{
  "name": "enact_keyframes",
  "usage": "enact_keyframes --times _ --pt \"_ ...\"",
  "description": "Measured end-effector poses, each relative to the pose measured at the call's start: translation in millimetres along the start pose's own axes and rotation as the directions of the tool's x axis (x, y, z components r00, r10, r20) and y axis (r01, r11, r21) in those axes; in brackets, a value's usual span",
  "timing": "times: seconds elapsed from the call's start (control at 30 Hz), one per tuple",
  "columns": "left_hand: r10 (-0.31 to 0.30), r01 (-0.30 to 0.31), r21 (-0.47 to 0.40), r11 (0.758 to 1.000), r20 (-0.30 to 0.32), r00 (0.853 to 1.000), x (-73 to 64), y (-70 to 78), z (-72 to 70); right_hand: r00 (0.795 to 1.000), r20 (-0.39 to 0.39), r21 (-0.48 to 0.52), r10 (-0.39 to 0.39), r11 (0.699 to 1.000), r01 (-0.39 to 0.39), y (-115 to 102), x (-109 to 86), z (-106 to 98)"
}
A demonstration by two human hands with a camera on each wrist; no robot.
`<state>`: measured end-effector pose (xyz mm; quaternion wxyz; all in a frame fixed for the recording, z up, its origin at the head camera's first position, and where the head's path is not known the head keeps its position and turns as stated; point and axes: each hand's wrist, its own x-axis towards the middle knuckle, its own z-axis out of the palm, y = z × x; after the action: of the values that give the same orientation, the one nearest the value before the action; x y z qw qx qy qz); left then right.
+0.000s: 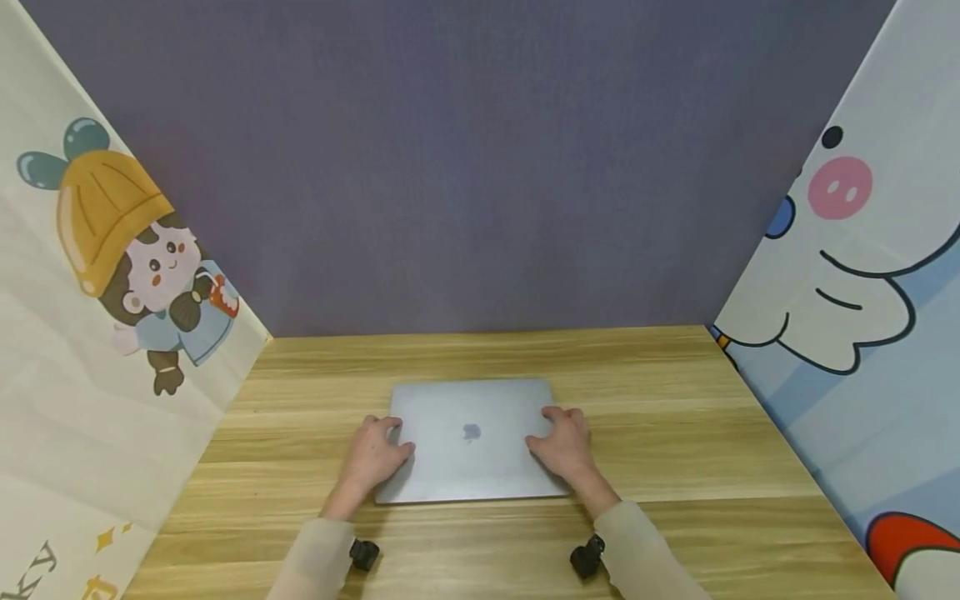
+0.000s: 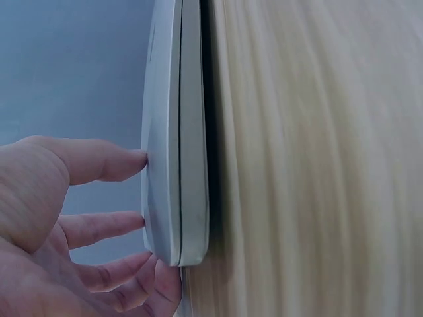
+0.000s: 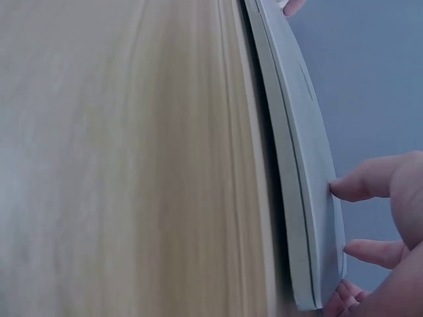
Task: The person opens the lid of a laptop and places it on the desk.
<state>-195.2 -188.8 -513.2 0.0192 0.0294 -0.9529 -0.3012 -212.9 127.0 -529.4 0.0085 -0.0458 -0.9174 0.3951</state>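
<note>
A closed silver laptop [image 1: 472, 471] lies on the wooden table, its lid with a dark apple logo facing up. My left hand [image 1: 375, 454] grips its left side, and my right hand [image 1: 567, 446] holds the right side. In the left wrist view, the thumb [image 2: 106, 160] and forefinger tips are on the lid, while the other fingers bend in around the side edge. Much the same grip shows in the right wrist view, with the right thumb [image 3: 363, 179] on the lid. A thin seam runs between lid and base, with dark shadow beneath the base.
Around the laptop spreads the wood-grain table [image 1: 637, 367]. A grey-purple panel [image 1: 480, 167] rises along its back edge. Printed cartoon sheets line the left side [image 1: 45, 350] and right side [image 1: 922, 333]. Small black cameras [image 1: 363, 554] sit at both wrists, beside light sleeves.
</note>
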Motion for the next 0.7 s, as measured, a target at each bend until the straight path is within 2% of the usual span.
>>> enact_keyframes --times 0.7 --pt "0.031 -0.031 0.002 1.0 0.007 0.999 -1.0 27.8 19.7 1.0 -0.006 -0.002 0.01 1.0 -0.01 25.2 -2.5 -26.6"
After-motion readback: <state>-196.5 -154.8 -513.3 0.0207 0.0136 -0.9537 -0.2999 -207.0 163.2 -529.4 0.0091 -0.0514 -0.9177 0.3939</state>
